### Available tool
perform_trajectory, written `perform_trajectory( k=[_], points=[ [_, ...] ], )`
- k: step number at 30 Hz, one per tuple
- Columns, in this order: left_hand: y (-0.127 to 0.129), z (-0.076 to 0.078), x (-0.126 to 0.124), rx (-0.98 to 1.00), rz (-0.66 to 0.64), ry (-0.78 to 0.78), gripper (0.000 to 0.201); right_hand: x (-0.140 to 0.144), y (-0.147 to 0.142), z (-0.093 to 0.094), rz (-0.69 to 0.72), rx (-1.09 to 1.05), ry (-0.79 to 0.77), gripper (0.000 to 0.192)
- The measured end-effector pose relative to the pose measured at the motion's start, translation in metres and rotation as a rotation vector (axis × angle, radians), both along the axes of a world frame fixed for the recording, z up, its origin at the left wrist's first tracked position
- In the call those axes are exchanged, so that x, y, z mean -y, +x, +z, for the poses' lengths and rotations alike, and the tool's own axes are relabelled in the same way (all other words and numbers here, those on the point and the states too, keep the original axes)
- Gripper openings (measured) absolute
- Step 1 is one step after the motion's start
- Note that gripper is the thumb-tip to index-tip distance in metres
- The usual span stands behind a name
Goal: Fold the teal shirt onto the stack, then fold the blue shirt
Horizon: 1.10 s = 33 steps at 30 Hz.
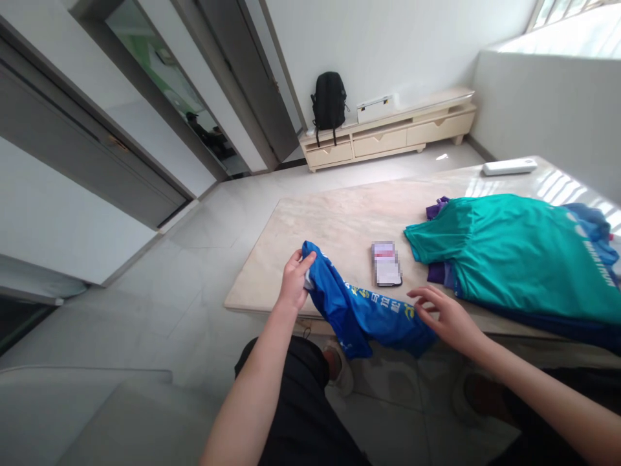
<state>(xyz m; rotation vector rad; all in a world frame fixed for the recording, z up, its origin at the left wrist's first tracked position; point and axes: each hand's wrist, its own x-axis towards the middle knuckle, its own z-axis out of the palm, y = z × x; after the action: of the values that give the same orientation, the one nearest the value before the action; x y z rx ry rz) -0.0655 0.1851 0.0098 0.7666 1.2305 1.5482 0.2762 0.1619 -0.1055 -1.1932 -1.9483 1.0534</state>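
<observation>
A blue T-shirt (347, 304) with white and yellow printing hangs bunched over the near edge of the low table. My left hand (295, 278) is closed on its upper left end, thumb on top. At the other end of the cloth, my right hand (441, 314) hovers with fingers apart and slightly bent; the fingertips are close to the yellow print. Whether they touch the cloth, I cannot tell. Beyond the shirt lies a phone (386, 264) with a blurred screen. To the right, a green T-shirt (524, 252) is spread over blue and purple garments.
The pale table (310, 220) stands before my knees. A white elongated object (509, 166) lies at its far right. Across the floor, a black backpack (329, 100) sits on a low wooden cabinet (381, 141). Grey doors (82, 123) line the left.
</observation>
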Motion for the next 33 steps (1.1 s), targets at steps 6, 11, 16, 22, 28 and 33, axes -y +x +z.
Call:
perform_trajectory(
  k=[6, 11, 16, 22, 28, 33],
  points=[
    [0.082, 0.003, 0.030, 0.021, -0.494, -0.061, 0.041, 0.043, -0.043, 0.044, 0.099, -0.341, -0.236, 0.056],
    [0.121, 0.017, 0.065, -0.183, -0.771, 0.038, 0.035, 0.071, -0.061, 0.074, -0.100, -0.498, -0.290, 0.057],
    [0.103, 0.045, 0.079, -0.588, -0.709, 0.203, 0.017, 0.068, -0.006, 0.103, -0.130, -0.216, -0.062, 0.034],
    [0.076, 0.083, 0.078, -1.142, -0.572, 0.448, 0.035, 0.038, 0.071, 0.149, -0.251, 0.406, 0.312, 0.031],
    [0.074, 0.099, 0.070, -1.336, -0.493, 0.422, 0.033, 0.035, 0.083, 0.202, -0.208, 0.311, 0.219, 0.033],
    [0.074, 0.098, 0.065, -1.288, -0.339, 0.358, 0.025, 0.052, 0.071, 0.235, -0.242, 0.221, 0.177, 0.033]
  ],
)
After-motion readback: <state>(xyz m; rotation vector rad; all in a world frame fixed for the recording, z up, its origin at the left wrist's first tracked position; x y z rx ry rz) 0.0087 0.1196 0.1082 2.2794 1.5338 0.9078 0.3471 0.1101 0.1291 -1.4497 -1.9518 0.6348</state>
